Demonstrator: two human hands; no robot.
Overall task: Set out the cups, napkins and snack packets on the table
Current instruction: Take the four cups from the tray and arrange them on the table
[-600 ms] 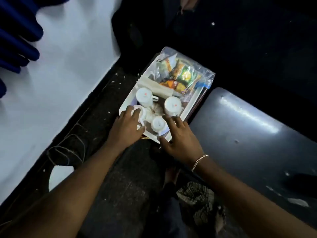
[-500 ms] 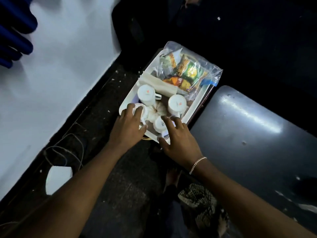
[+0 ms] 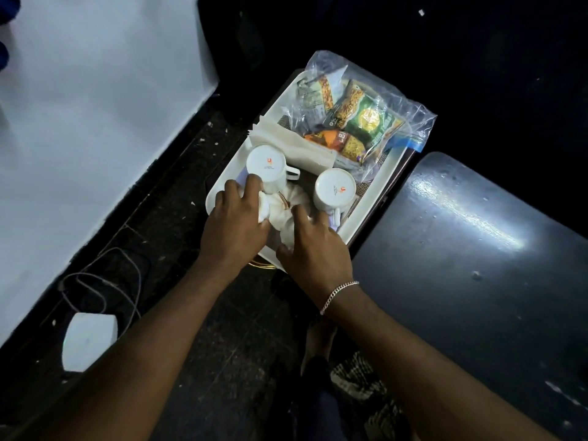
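Note:
A white tray (image 3: 280,103) sits low on a dark surface in front of me. Two white cups stand upside down on it, one at the left (image 3: 267,163) and one at the right (image 3: 334,189). Folded napkins (image 3: 296,144) lie behind them. A clear bag of snack packets (image 3: 359,119) fills the far end. My left hand (image 3: 234,224) curls over a near-left cup that it mostly hides. My right hand (image 3: 313,249) curls over a near-right cup, of which only the handle shows. A white cloth bundle (image 3: 283,202) lies between my hands.
A dark glossy table top (image 3: 461,249) lies to the right of the tray. A white panel (image 3: 95,106) runs along the left. On the dark floor lies a white adapter (image 3: 87,340) with a looped cable (image 3: 95,281).
Both hands have slid further onto the tray and now cover the two near cups more fully. The view has shifted slightly.

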